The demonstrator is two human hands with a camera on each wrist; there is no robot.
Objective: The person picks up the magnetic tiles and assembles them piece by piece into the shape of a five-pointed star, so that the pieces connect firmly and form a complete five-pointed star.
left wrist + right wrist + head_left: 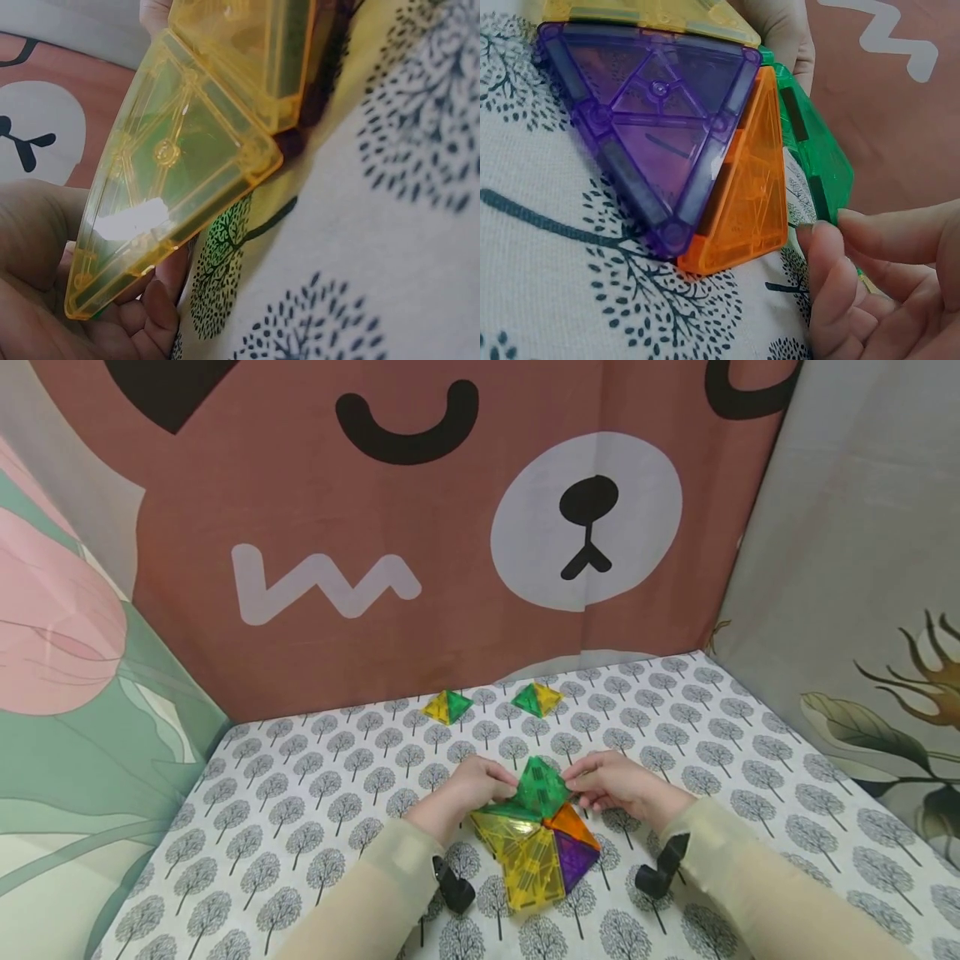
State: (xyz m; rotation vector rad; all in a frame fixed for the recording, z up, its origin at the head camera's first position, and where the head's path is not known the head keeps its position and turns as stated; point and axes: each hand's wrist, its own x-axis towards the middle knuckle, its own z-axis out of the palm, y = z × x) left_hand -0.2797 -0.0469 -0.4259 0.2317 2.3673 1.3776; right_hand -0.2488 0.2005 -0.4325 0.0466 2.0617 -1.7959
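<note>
Several translucent magnetic tiles are joined in a raised, tilted cluster on the cloth. Its far side has a green magnetic tile (542,789). My left hand (480,783) pinches the left edge of the green part, and my right hand (611,781) pinches its right edge between thumb and fingers. Nearest me are yellow tiles (534,868), which partly cover the left fingers in the left wrist view. On the right side, a purple triangular tile (656,135) and an orange triangular tile (754,187) meet edge to edge, both leaning on the cloth.
Two flat green-and-yellow tile pairs lie farther back, a left pair (456,703) and a right pair (537,699). The tree-print cloth (315,785) covers the table. A bear-print curtain (420,510) hangs behind, with printed curtains at both sides.
</note>
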